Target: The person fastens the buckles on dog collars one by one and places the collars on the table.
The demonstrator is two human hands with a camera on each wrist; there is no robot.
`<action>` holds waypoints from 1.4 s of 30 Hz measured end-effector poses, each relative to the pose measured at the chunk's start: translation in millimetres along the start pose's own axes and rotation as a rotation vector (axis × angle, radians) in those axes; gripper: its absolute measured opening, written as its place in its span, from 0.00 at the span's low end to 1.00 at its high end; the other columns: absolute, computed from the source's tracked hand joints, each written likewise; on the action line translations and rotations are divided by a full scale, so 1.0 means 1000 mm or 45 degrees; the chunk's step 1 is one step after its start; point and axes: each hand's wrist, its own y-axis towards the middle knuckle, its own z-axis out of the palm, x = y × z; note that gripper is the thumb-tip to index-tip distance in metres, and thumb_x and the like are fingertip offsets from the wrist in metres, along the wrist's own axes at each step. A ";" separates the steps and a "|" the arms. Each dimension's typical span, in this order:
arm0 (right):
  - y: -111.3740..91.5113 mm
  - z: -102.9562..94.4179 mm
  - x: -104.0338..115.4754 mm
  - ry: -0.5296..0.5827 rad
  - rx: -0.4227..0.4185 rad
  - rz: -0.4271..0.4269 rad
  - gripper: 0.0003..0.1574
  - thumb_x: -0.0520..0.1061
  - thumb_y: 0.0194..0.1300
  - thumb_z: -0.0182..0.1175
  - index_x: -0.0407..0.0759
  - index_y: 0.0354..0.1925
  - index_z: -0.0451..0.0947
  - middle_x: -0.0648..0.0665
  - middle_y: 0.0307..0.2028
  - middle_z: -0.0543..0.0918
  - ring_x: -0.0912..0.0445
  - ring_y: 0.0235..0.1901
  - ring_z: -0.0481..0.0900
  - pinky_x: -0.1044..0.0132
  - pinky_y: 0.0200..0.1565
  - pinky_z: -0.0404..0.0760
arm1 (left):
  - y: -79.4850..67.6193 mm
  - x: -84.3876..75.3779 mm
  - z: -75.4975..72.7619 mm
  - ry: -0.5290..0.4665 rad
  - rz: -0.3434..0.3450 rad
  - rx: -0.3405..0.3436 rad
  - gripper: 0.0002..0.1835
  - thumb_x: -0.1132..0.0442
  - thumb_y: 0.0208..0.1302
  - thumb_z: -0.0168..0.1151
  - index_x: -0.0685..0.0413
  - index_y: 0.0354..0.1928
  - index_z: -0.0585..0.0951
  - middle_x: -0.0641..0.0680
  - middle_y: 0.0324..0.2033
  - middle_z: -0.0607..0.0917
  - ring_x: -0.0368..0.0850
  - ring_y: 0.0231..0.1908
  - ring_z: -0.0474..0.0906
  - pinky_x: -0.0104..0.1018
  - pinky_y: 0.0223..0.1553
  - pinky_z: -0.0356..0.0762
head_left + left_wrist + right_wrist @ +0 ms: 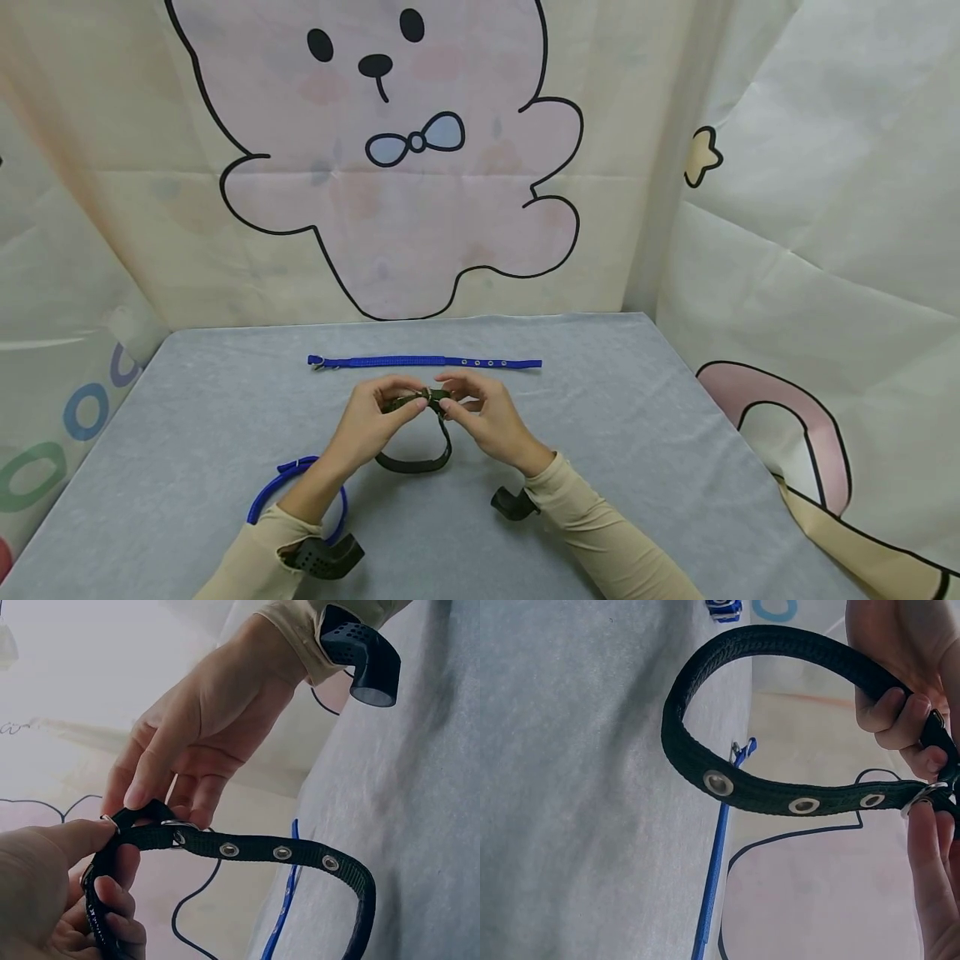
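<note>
A dark green collar (415, 465) with metal eyelets is bent into a loop above the table, held between both hands. My left hand (371, 421) pinches it on the left, thumb on top and fingers curled beneath the strap (97, 900). With thumb and fingers, my right hand (491, 421) pinches the strap end close to the metal buckle (180, 823). The strap passes through the buckle, and eyelets show along the part leading away from it (804, 805). Fingers partly cover the buckle in the head view.
A blue collar (397, 362) lies stretched flat beyond the hands. Another blue collar (262, 498), closed in a loop, lies under my left forearm. Grey cloth covers the table (615, 400); printed fabric walls (480, 292) stand around its back and sides. Each wrist carries a black camera mount (326, 557).
</note>
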 end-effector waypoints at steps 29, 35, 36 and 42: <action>-0.005 0.007 0.003 -0.196 -0.015 0.029 0.14 0.42 0.70 0.64 0.40 0.53 0.84 0.40 0.47 0.87 0.51 0.40 0.85 0.66 0.41 0.85 | -0.001 0.001 0.004 0.061 0.053 0.041 0.09 0.60 0.69 0.66 0.58 0.43 0.88 0.58 0.37 0.90 0.37 0.29 0.79 0.31 0.30 0.76; -0.005 0.004 0.005 -0.181 -0.038 0.011 0.11 0.40 0.68 0.66 0.41 0.49 0.84 0.41 0.44 0.86 0.57 0.35 0.79 0.65 0.38 0.84 | -0.002 0.000 0.006 0.091 0.049 0.072 0.10 0.64 0.64 0.70 0.60 0.46 0.87 0.59 0.40 0.90 0.34 0.25 0.74 0.29 0.26 0.72; -0.005 0.004 0.005 -0.171 -0.039 0.011 0.11 0.40 0.68 0.66 0.41 0.49 0.83 0.41 0.44 0.85 0.58 0.36 0.78 0.65 0.38 0.83 | -0.003 0.000 0.007 0.095 0.054 0.067 0.10 0.64 0.64 0.70 0.60 0.46 0.87 0.59 0.39 0.90 0.34 0.24 0.72 0.29 0.25 0.70; -0.005 0.005 0.006 -0.126 -0.054 0.016 0.11 0.41 0.69 0.65 0.41 0.49 0.83 0.40 0.45 0.85 0.58 0.36 0.78 0.64 0.36 0.82 | -0.003 -0.001 0.009 0.127 0.064 0.054 0.09 0.62 0.63 0.72 0.55 0.43 0.87 0.54 0.31 0.89 0.36 0.23 0.72 0.30 0.26 0.72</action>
